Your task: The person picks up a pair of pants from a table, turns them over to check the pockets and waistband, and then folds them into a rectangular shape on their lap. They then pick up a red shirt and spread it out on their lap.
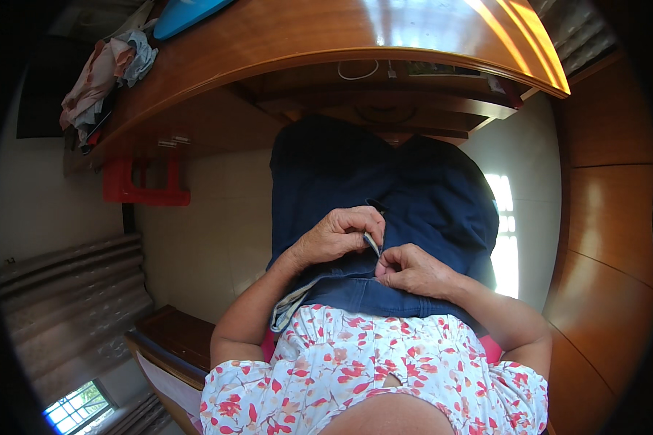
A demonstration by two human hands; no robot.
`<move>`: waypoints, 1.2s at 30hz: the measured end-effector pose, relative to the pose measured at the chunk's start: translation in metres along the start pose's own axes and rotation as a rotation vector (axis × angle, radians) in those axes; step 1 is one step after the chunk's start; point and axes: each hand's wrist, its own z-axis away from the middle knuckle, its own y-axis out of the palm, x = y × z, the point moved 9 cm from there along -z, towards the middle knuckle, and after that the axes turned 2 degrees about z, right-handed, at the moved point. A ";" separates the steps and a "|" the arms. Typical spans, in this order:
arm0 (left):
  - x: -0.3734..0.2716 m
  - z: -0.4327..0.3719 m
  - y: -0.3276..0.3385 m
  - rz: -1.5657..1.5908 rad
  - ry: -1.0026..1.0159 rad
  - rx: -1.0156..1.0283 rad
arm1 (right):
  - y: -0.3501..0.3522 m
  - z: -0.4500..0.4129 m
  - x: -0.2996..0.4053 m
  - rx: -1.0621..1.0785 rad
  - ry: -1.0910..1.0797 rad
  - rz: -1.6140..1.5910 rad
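Dark blue trousers (pixel 326 179) lie spread over my lap, waistband (pixel 353 293) towards my belly. My left hand (pixel 345 231) pinches the pale-edged fly flap (pixel 372 244) between thumb and fingers, lifting it a little. Just right of it and closer to me, my right hand (pixel 413 272) has its thumb and forefinger together on the fabric at the lower end of the same opening, by the waistband. What looks like a zip runs between the two hands. My fingers hide most of it.
Ahead is a wooden table (pixel 283 49) with an open drawer (pixel 441 100) holding a white cable (pixel 359 76). Crumpled clothes (pixel 106 76) and a blue object (pixel 188 16) are on its left part. A red plastic stool (pixel 147 196) stands below. A wooden cabinet (pixel 609 212) flanks my right.
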 end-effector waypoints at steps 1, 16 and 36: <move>-0.002 0.000 -0.002 -0.013 0.042 -0.027 | 0.000 0.000 0.001 -0.001 -0.005 0.026; -0.007 0.002 0.012 -0.479 0.097 0.099 | 0.003 -0.007 0.019 0.139 0.011 0.392; -0.029 0.010 0.019 -0.612 0.141 0.062 | -0.014 0.001 -0.011 -0.163 0.151 -0.520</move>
